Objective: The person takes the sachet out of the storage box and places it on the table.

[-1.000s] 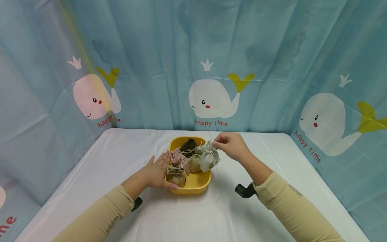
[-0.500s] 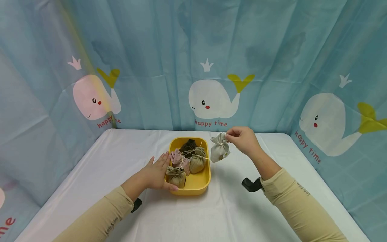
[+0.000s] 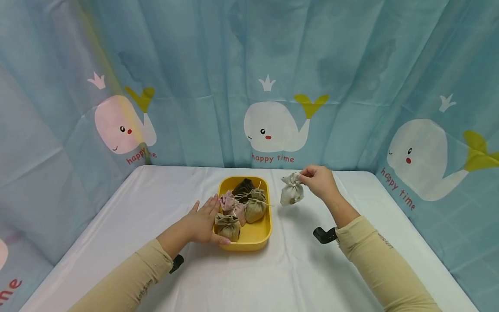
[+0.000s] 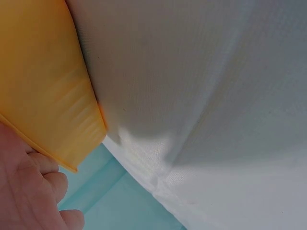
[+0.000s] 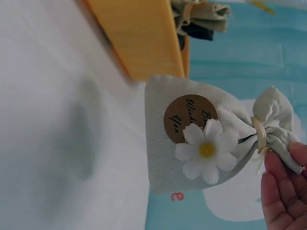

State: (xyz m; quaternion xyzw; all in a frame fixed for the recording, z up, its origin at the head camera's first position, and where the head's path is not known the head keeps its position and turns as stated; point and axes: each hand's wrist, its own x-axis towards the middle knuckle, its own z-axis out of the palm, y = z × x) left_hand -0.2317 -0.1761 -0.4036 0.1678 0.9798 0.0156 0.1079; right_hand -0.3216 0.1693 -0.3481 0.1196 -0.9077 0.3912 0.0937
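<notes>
Pinched at its gathered top between thumb and fingers of the right hand (image 3: 319, 180): a pale grey bag (image 3: 291, 190) of cloth, hanging in the air above the bench (image 3: 249, 281), near the far edge and a little to the right of its middle. On the front of this bag, in the right wrist view, a round brown label (image 5: 184, 112) with dark writing, partly covered by a white flower (image 5: 206, 150) with a yellow middle; around the neck, a light cord (image 5: 260, 134).

Just beside, to the left and apart from the hanging bag: a yellow basket (image 3: 255, 232), standing on the bench near the far edge. Laid along the left side of the basket, with fingers straight and thumb at the near end: the left hand (image 3: 200, 221), touching without gripping.

Inside the basket, a dark bag (image 3: 242, 188) at the far end, a pink bag (image 3: 235, 208) at the left, an olive bag (image 3: 255, 210) at the right, and a tan bag (image 3: 227, 227) in the near left corner. On both arms, beige sleeves (image 3: 378, 260). Behind the far edge of the bench, a blue curtain (image 3: 202, 86) printed with whales (image 3: 274, 127).
</notes>
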